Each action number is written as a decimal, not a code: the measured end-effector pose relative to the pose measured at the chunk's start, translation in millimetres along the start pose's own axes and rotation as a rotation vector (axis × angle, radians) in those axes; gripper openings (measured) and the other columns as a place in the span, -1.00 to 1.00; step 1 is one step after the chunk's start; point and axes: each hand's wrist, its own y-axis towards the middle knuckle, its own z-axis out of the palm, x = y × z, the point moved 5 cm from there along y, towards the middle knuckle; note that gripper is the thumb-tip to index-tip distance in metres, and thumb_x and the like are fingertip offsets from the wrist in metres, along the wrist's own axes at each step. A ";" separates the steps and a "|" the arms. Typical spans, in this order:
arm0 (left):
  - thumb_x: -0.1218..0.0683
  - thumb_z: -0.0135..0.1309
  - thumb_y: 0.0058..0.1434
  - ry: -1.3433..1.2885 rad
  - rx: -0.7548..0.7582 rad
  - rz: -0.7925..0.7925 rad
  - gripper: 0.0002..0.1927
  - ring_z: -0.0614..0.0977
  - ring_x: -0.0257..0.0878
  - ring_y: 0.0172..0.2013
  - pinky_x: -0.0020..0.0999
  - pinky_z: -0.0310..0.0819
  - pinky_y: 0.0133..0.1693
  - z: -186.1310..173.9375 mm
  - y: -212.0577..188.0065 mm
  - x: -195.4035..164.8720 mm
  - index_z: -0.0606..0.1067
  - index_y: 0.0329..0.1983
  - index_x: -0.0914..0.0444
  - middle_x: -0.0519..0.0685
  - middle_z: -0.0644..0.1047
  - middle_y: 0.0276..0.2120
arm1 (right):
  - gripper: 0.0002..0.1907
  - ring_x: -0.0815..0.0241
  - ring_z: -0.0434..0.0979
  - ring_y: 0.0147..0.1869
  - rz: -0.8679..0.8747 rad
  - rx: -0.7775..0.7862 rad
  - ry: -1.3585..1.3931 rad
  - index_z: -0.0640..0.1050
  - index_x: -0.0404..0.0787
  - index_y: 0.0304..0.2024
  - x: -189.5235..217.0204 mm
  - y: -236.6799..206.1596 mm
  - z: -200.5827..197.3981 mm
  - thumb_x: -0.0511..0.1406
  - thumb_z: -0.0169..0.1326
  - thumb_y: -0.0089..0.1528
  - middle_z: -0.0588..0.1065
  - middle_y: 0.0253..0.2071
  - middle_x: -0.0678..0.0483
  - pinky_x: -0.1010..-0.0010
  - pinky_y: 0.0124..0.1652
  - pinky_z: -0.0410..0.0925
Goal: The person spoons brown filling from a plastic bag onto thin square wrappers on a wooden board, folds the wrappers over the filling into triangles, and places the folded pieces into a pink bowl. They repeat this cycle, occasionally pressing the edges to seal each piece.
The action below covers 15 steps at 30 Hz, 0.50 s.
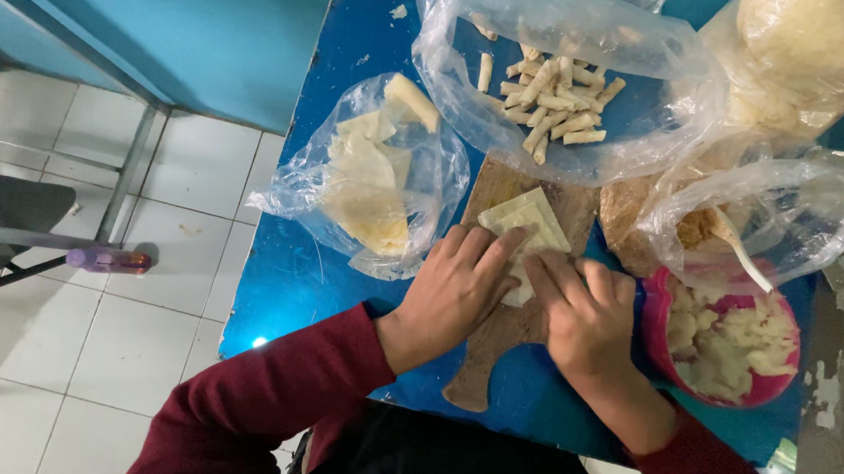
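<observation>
A pale square dough wrapper [527, 222] lies on a wooden cutting board [491, 187] on a blue table [288, 287]. My left hand [455, 290] presses flat on the wrapper's near left part, fingers pointing up. Beside it, my right hand [586, 315] bends its fingers over the wrapper's near right edge. Both hands touch the wrapper; the part under them is hidden.
A clear bag of stacked wrappers [371, 188] lies left of the board. Behind it, a clear bag holds several rolled sticks [551, 102]. A pink bowl of pale filling [725, 341] sits at right, with a spoon [742, 254] and more bags. A tiled floor and metal frame lie left.
</observation>
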 end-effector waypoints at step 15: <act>0.02 0.21 0.24 -0.045 -0.033 0.035 -0.38 0.48 0.11 0.01 -0.05 0.41 -0.02 -9.2 0.7 -17.1 0.31 0.33 0.23 0.10 0.47 -0.04 | -0.75 0.42 0.52 -0.11 0.676 0.045 1.109 0.50 -0.29 0.10 -63.9 -27.3 16.5 -0.39 0.09 0.36 0.61 -0.16 0.08 0.58 -0.09 0.36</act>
